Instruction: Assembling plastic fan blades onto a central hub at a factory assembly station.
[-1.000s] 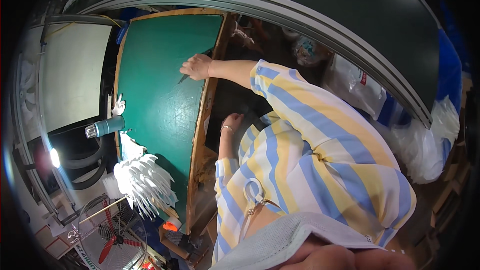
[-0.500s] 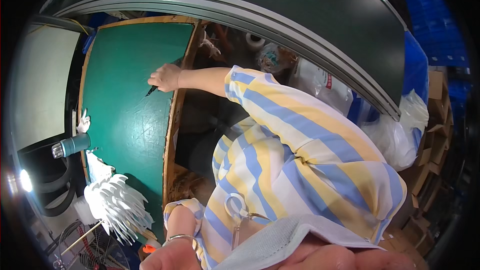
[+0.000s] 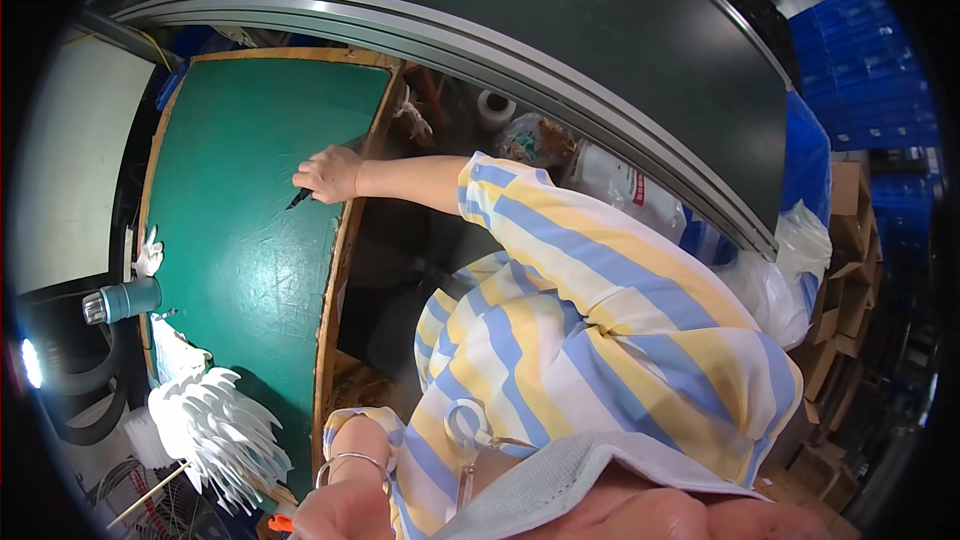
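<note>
My right hand (image 3: 330, 176) is closed around a slim black pointed tool (image 3: 299, 199), whose exact kind I cannot make out. Its tip points down and left at the green tabletop (image 3: 215, 210), and the hand is by the table's wooden right edge. At the lower edge of the picture is my left hand (image 3: 345, 512), with a bangle (image 3: 352, 456) at the wrist. The picture's edge cuts this hand off and its fingers are hidden. Close beside it shows a small orange object (image 3: 281, 522).
A bunch of white feather-like pieces (image 3: 215, 430) on a wooden stick stands at the lower left. Near the table's left edge are a teal cylinder (image 3: 130, 300) and a small white hand-shaped piece (image 3: 149, 255). A metal-edged dark surface (image 3: 560, 40) crosses above. Cardboard boxes (image 3: 848, 230) stand right.
The whole view has shifted slightly. My right hand still grips the black tool at almost the same spot over the green tabletop.
</note>
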The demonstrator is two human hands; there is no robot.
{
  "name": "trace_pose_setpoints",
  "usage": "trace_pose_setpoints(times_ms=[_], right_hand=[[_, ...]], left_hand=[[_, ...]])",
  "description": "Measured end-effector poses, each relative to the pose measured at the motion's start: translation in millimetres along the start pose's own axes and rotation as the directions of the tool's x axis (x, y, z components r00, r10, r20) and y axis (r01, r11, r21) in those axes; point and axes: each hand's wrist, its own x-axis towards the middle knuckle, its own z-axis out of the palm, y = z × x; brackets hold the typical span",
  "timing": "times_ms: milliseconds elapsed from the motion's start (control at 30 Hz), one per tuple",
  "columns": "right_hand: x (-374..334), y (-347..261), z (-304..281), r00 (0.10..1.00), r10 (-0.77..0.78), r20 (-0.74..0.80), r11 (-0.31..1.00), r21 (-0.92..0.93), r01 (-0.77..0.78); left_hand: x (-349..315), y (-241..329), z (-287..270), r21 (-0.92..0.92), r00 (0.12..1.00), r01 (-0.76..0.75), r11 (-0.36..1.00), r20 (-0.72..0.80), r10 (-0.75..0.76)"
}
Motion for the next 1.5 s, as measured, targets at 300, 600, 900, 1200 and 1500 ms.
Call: trace_pose_setpoints(times_ms=[300, 600, 900, 1200, 1500], right_hand=[[-1, 0, -8, 0.999, -0.002, -0.033, 1.000, 0.027, 0.003], [-3, -4, -5, 0.999, 0.031, -0.013, 0.999, 0.029, -0.030], [1, 8, -8, 1.000, -0.006, -0.001, 1.000, -0.024, 0.006], [27, -17, 29, 0.984, 0.082, 0.159, 0.902, -0.432, -0.005], [19, 5, 52, 0.997, -0.028, 0.073, 0.999, 0.044, 0.024]], left_hand=[[7, -4, -6, 0.030, 1.000, 0.009, 1.000, -0.029, -0.008], [8, 5, -10, 0.031, 0.999, -0.004, 1.000, 0.039, 0.003], [-11, 51, -31, 0.134, 0.997, -0.023, 0.991, 0.071, 0.013], [-39, -21, 12, -0.204, 0.968, -0.120, 0.972, 0.195, 0.161], [-50, -65, 47, -0.190, 0.935, 0.031, 0.981, 0.353, 0.039]])
